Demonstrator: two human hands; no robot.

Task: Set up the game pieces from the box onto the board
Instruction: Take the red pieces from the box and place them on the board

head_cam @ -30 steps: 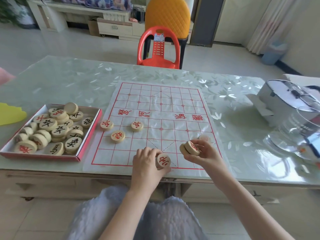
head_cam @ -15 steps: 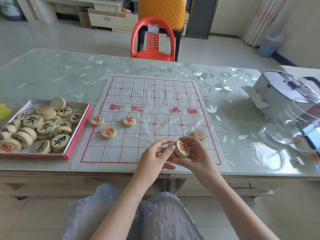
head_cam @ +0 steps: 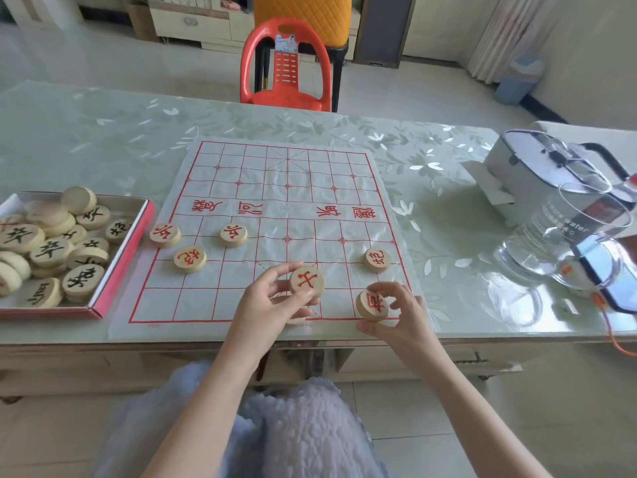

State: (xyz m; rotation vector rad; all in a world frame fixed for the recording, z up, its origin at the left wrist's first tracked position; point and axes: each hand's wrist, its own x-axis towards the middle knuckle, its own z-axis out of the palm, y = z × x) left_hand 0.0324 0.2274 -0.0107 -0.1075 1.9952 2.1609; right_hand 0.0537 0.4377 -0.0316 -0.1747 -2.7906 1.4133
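Note:
A white sheet board with red grid lines lies on the table. Several round wooden pieces with red characters stand on it: two in one row, one below them, and one at the right. My left hand pinches a red-marked piece above the board's near rows. A further piece lies partly hidden under that hand. My right hand holds another red-marked piece near the board's near right corner. The open red-edged box at left holds several pieces.
A glass jar, a phone with an orange cable and a white box crowd the table's right side. A red plastic chair stands beyond the far edge. The table's near edge runs just below the board.
The hands met over the near rows and my left hand took one piece from the right. They have now parted, each with one piece, the right hand nearer the board's corner.

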